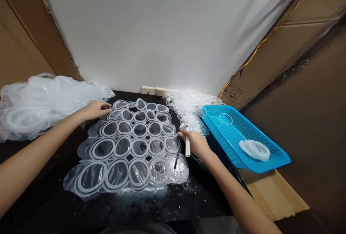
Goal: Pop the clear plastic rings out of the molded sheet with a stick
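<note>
The right hand (196,144) is clenched around a slim white stick (187,147), which stands nearly upright at the right edge of a sheet of clear plastic film (129,147); the view is too coarse to say for sure what the stick is, though it may be a tool handle. The left hand (94,110) lies open on the sheet's far edge, grasping nothing. The sheet spreads flat across a black, speckled table (48,187), its rows of pale ring-shaped seams enclosing round panes, with dark gaps between some rings. It looks light, soft and slippery, likely to crease, cling or slide at a touch, so the firmest hold would probably be on a thick ring seam or the outer margin rather than the thin webs between rings. A heap of clear film (35,107) lies beyond the left hand, and a tangle of white film offcuts (187,109) lies just beyond the right. Past the offcuts, a blue perforated plastic basket (216,118) holds a loose clear ring (225,119) and a bunched white bundle of film (254,150). Cardboard sheeting (310,39) lines the right side, with a yellow wire (259,50) running along it.
</note>
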Demonstrator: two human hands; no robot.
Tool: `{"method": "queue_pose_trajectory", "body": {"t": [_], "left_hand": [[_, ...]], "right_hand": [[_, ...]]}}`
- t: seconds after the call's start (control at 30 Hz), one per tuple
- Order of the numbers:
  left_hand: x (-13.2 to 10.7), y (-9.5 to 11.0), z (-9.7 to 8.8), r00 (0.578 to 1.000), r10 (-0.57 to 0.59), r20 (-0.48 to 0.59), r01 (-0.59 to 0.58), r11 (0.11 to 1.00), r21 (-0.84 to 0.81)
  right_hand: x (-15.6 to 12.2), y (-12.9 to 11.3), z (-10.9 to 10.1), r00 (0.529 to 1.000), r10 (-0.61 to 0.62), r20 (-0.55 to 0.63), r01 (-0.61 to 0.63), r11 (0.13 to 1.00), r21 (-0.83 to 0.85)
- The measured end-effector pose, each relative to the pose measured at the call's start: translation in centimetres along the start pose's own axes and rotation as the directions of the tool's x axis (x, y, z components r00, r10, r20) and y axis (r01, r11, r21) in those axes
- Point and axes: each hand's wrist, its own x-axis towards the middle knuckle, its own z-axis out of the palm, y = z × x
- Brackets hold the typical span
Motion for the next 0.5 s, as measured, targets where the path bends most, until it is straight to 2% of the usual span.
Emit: {"method": "queue_pose_trajectory", "body": {"t": [0.1, 0.27, 0.4, 0.5], "left_hand": [[0.7, -0.8, 1.3, 0.997, -0.052, -0.050, 0.056, 0.995, 0.082], [2.8, 0.7, 2.4, 0.986, -0.074, -0.146, 0.101, 0.977, 0.188], [5.3, 4.0, 2.4, 0.974, 0.081, -0.209, -0.022, 0.962, 0.271], [7.4, 8.0, 3.1, 0.952, 0.263, -0.156, -0.206, 0.928, 0.310]], "right_hand": [[-0.3, -1.1, 0.7, 1.000, 0.016, 0.004, -0.016, 0.999, -0.042], [-0.4, -1.5, 1.2, 1.000, 0.009, 0.003, -0.009, 0.999, -0.046], [-0.3, -1.1, 1.2, 1.000, -0.010, 0.022, 0.010, 1.000, 0.000], [-0.3, -0.6, 0.9, 0.999, -0.025, 0.037, 0.023, 0.999, 0.044]]}}
